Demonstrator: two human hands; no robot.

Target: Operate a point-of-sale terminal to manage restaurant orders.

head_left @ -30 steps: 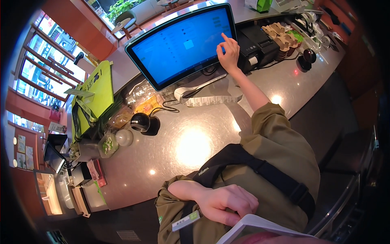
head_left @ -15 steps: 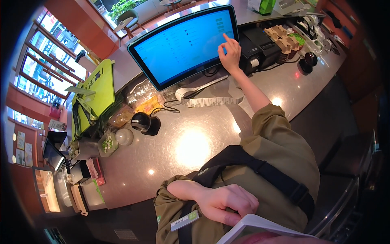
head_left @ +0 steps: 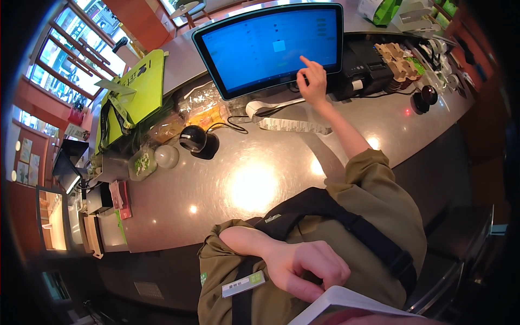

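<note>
My right hand (head_left: pixel 313 84) is raised in front of the lower right part of a wide touchscreen monitor (head_left: pixel 254 59) with a blue display. Its index finger points at the glass, the other fingers are loosely bent and apart, and it holds nothing. Whether the fingertip touches the glass I cannot tell. A pale square shows on the display. Close to my body, over the olive shirt (head_left: pixel 357 227), my left hand (head_left: pixel 309 268) is closed with curled fingers. A white edge (head_left: pixel 346 303) at the bottom covers part of it, so anything inside the fingers is hidden.
A paper receipt strip (head_left: pixel 292 125) curls below the monitor. A black printer (head_left: pixel 365 70) and brown cardboard cup holders (head_left: pixel 398 62) stand right of it. Round black devices (head_left: pixel 197 140) (head_left: pixel 424 98) sit on the metal counter (head_left: pixel 179 189). Farther left stands a lime-green bag (head_left: pixel 135 97).
The whole view has shifted slightly. My right hand has moved lower on the monitor, away from its right-hand buttons. The display has dimmed, and a pale square has appeared. My left hand stays curled.
</note>
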